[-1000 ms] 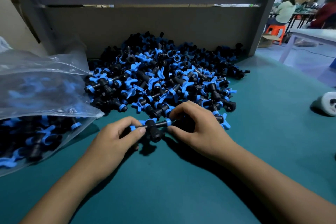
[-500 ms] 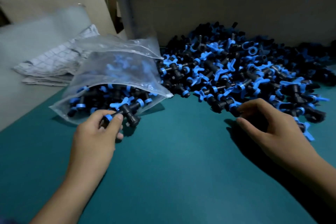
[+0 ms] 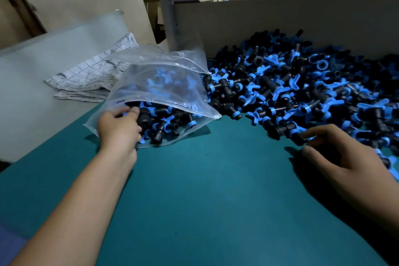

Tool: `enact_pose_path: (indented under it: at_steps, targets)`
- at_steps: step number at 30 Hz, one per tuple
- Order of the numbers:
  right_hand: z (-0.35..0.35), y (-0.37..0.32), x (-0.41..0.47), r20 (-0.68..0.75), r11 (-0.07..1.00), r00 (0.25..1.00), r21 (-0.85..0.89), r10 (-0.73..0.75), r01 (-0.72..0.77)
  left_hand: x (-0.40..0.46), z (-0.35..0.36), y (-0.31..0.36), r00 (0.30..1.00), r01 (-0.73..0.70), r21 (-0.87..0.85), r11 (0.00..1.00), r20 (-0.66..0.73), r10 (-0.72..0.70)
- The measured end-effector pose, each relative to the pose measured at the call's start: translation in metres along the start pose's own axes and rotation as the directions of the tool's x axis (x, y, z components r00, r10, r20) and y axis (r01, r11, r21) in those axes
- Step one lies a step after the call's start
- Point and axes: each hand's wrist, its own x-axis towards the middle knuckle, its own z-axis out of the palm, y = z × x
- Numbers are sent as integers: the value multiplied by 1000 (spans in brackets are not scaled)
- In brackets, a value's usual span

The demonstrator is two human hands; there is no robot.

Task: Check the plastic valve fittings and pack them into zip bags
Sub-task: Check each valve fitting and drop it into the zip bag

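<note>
Left hand [image 3: 117, 128] reaches into the mouth of one zip bag [image 3: 155, 93]; its fingertips are hidden among fittings, so its grip cannot be told. Right hand [image 3: 343, 157], fingers loosely curved, touches the near edge of the fitting pile [image 3: 302, 84], too many to count, cut off at right.

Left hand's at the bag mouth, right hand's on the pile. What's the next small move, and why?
Probably draw the left hand back out of the zip bag, while the right hand closes on a valve fitting at the pile's near edge. The left fingers sit at the bag's open mouth among packed fittings, and the right fingertips already touch that fitting.
</note>
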Motion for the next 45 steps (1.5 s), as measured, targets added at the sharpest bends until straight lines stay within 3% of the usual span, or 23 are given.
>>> enact_pose_path:
  at_steps: [2,5,8,10,14,21,27,30,32,34,36,38,40,41,43,44,45]
  targets:
    - [-1,0,0,10,1000,1000,1,5,-5,1,-1,4,992,119,-149,982,-22,-124]
    - [-1,1,1,22,1000,1000,-11,-6,6,-1,-4,14,988,135,-318,939,-29,-152]
    - [-1,1,2,42,999,999,-35,-23,25,-5,-11,19,975,213,-499,840,48,-218]
    - [-2,1,3,45,998,998,-60,-35,38,-4,-16,17,971,230,-537,811,70,-229]
    - [-3,0,4,48,994,998,-92,-47,52,-17,-19,11,974,225,-442,868,99,-202]
    - [-4,-5,3,55,992,997,-105,-58,64,-30,-12,-13,999,-39,-183,982,17,43]
    - [-3,-6,3,46,993,998,-106,-43,48,6,-18,-25,975,-223,72,972,22,222]
    - [-3,-6,2,31,996,998,-79,-49,51,15,-22,-25,967,-251,228,941,22,252]
    - [-1,-6,2,-65,992,994,-94,-92,86,10,-25,-27,971,-228,214,950,-22,238]
    - [-1,-5,3,-255,970,950,-206,-182,131,4,-25,-30,984,-153,180,972,-67,167]
    - [-3,-4,5,-368,958,908,-269,-199,100,-10,-24,-33,991,-119,253,960,-32,131]
    - [-1,-2,8,-394,961,909,-276,-133,21,-36,-17,-30,978,-208,328,922,62,199]
    - [1,3,8,-393,955,918,-287,-43,-79,-72,6,-18,899,-424,316,849,259,353]
    - [2,4,8,-386,951,922,-293,-20,-102,-89,20,-12,808,-550,251,797,403,431]
    - [2,2,8,-361,952,932,-292,-20,-93,-119,55,1,493,-783,76,617,680,543]
    - [2,1,9,-347,953,938,-294,-29,-79,-129,75,4,346,-848,-6,529,750,564]
    - [1,0,9,-333,953,942,-294,-39,-65,-135,94,5,256,-875,-57,480,788,560]
